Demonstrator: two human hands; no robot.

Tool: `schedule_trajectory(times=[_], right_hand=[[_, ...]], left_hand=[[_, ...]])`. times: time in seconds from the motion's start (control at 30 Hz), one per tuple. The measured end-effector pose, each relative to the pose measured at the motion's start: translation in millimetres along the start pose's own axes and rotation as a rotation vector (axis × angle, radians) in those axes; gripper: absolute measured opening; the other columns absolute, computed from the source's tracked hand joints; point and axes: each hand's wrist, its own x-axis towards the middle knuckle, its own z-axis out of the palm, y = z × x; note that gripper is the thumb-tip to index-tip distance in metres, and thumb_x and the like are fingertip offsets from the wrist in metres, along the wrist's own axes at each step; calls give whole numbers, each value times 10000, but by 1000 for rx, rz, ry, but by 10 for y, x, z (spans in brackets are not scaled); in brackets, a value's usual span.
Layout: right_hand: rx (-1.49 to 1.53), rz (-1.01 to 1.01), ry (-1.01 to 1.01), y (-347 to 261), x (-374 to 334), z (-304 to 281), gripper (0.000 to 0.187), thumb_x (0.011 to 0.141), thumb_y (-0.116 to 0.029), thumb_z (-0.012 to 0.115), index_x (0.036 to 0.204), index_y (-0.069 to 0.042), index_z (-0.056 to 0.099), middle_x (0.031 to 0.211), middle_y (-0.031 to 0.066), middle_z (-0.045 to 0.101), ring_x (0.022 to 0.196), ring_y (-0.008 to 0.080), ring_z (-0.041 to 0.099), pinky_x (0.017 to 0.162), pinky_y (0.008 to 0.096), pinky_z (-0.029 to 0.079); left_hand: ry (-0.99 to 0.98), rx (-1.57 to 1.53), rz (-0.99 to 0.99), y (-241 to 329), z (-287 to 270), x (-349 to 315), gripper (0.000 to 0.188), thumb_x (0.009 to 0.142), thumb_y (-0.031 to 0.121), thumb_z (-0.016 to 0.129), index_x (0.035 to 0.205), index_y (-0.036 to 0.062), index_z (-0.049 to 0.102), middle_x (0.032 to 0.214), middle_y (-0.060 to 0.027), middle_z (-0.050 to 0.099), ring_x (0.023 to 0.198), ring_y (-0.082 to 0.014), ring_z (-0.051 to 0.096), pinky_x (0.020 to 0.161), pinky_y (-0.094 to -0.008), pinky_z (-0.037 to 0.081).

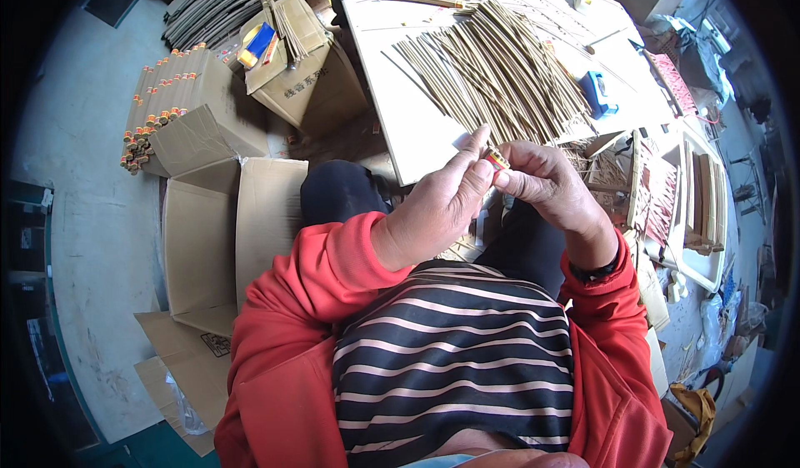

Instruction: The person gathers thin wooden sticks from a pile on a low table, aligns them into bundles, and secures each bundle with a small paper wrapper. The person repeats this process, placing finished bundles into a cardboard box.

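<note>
My left hand point(440, 203) and my right hand point(546, 183) meet in front of my chest, just below the near edge of a white table point(400, 93). Between their fingertips they pinch a small stick end wrapped in a red and yellow band point(497, 160). Both hands' fingers close on that piece. A wide pile of thin tan sticks point(500, 72) lies fanned across the table just beyond my hands. My sleeves are red and my top is striped black and white.
An open cardboard box point(225, 235) stands on the floor to my left, with a bundle of banded sticks point(158, 105) behind it. Another carton point(304, 68) sits further back. A blue tool point(596, 93) lies on the table's right. Wooden frames point(675, 193) stand at my right.
</note>
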Motion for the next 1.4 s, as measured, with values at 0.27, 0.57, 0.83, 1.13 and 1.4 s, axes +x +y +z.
schedule_trajectory(times=[0.27,0.57,0.83,1.13,1.4], right_hand=[[-12,34,-132,-17,-6,-173,209,836,-162,625,953,0,567,835,-11,571,763,53,499,681,201,409],[-252,60,-178,-230,-15,-229,243,769,-120,662,974,-4,601,685,-37,519,606,37,447,561,214,390],[-494,-157,-242,-278,-16,-324,251,803,-153,648,979,19,601,797,62,577,723,119,548,639,262,445],[-548,-52,-262,-452,20,-290,154,754,-61,672,895,-4,647,906,95,570,829,179,556,682,296,459],[-701,-221,-228,-502,4,-256,136,702,-47,687,831,-14,661,845,96,566,831,217,536,706,326,428]], left_hand=[[-134,-179,-6,-46,1,31,652,961,221,350,1390,101,-125,805,-42,430,577,-54,419,435,-162,364],[-111,-373,-170,-146,67,58,809,920,266,469,1366,78,-179,641,-37,449,485,-55,413,403,-175,370],[-106,-388,-201,-99,93,67,704,918,283,470,1389,93,-17,856,-68,443,604,-99,458,422,-190,378],[-134,-474,-252,-135,85,66,644,921,261,465,1381,116,39,875,-81,452,639,-110,481,435,-194,398],[-145,-517,-258,-143,70,42,656,922,220,462,1396,161,12,945,-100,469,660,-116,488,450,-207,414]])
